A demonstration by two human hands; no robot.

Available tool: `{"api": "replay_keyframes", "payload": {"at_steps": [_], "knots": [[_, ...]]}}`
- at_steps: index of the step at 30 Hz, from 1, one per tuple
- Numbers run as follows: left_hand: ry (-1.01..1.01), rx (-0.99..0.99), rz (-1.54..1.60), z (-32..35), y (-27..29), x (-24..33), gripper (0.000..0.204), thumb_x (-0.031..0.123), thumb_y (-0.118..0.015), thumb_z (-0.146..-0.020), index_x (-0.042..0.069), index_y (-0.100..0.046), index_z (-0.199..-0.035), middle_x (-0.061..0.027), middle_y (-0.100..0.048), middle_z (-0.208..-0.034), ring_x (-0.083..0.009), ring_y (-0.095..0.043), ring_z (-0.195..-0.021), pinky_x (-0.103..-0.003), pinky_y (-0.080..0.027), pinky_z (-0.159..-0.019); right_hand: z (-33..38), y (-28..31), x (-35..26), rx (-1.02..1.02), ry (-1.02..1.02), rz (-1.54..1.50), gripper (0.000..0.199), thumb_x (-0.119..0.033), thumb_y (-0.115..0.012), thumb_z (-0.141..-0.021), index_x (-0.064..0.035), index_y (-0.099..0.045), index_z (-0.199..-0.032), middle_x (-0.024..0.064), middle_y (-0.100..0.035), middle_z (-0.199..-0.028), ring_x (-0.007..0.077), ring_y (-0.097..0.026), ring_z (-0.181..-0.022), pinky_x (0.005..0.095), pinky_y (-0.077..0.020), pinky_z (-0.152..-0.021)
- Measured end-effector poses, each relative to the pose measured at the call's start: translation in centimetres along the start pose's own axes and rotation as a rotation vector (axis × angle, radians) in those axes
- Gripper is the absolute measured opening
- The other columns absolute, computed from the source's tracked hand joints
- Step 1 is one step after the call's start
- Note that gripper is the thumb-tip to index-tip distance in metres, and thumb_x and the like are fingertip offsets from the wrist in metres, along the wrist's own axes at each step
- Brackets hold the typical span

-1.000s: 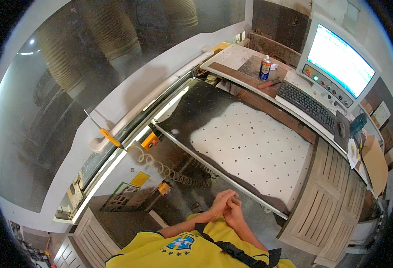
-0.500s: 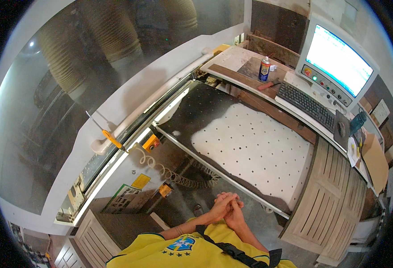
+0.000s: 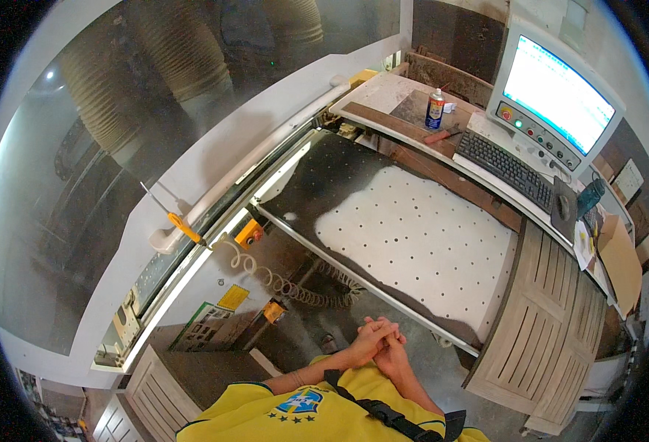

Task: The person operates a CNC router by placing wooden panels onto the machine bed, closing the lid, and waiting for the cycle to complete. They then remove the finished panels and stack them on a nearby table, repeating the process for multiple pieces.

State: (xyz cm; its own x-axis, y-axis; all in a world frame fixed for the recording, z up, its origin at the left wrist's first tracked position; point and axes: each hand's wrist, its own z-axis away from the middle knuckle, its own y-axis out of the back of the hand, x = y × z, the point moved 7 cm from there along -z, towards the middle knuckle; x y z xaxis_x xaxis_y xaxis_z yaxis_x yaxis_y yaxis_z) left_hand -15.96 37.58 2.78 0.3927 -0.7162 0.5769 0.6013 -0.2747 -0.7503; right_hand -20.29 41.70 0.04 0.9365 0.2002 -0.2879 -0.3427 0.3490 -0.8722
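My left hand (image 3: 367, 345) and my right hand (image 3: 392, 355) are clasped in front of my body, their fingers interlaced. No object shows between them. Just beyond them lies the near edge of a machine bed, whose perforated panel (image 3: 405, 236) is white over most of its surface and dark toward the left. An orange-handled air blow gun (image 3: 184, 227) with a thin nozzle rests on the machine's rail at the left. Its coiled hose (image 3: 287, 291) hangs below.
Slatted wooden panels (image 3: 538, 317) stand at the right of the bed. On the far ledge are a spray can (image 3: 434, 109), a keyboard (image 3: 501, 169), a mouse (image 3: 563, 206) and a lit monitor (image 3: 556, 96). A large machine hood (image 3: 214, 162) curves along the left.
The clasped hands hold nearly the same place and pose. The view has shifted very slightly; nothing was picked up or put down.
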Motion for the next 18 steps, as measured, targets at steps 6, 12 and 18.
{"api": "replay_keyframes", "payload": {"at_steps": [6, 12, 18], "knots": [[0.014, -0.004, 0.082, 0.2, 0.5, -0.4, 0.035, 0.032, -0.058, -0.114, 0.003, -0.064, -0.096, -0.0084, -0.065, -0.097, -0.0245, -0.069, -0.102, -0.037, -0.056, -0.093, -0.6, 1.8, 0.0, 0.035, 0.08, 0.091, 0.025, -0.004, -0.06, -0.107, -0.0035, -0.063, -0.132, 0.0178, -0.067, -0.141, 0.0364, -0.066, -0.128, 0.0499, -0.0559, -0.111], [-0.032, 0.059, -0.057, -0.5, 0.6, -0.4, 0.033, 0.031, -0.054, -0.114, 0.004, -0.06, -0.096, -0.0091, -0.063, -0.096, -0.0251, -0.067, -0.1, -0.04, -0.055, -0.095, -0.5, 0.6, -0.9, 0.03, 0.155, 0.104, 0.028, 0.003, -0.061, -0.103, -0.0025, -0.065, -0.13, 0.0188, -0.067, -0.141, 0.0333, -0.068, -0.123, 0.0481, -0.0578, -0.108], [-0.03, 0.039, 0.012, -0.4, 0.1, 0.0, 0.036, 0.032, -0.052, -0.114, 0.004, -0.061, -0.093, -0.012, -0.065, -0.095, -0.0262, -0.067, -0.097, -0.04, -0.055, -0.095, -0.6, 2.2, -0.7, 0.094, 0.101, 0.209, 0.029, -0.006, -0.062, -0.106, -0.004, -0.066, -0.135, 0.0148, -0.069, -0.138, 0.03, -0.069, -0.124, 0.0454, -0.0564, -0.11]]}}
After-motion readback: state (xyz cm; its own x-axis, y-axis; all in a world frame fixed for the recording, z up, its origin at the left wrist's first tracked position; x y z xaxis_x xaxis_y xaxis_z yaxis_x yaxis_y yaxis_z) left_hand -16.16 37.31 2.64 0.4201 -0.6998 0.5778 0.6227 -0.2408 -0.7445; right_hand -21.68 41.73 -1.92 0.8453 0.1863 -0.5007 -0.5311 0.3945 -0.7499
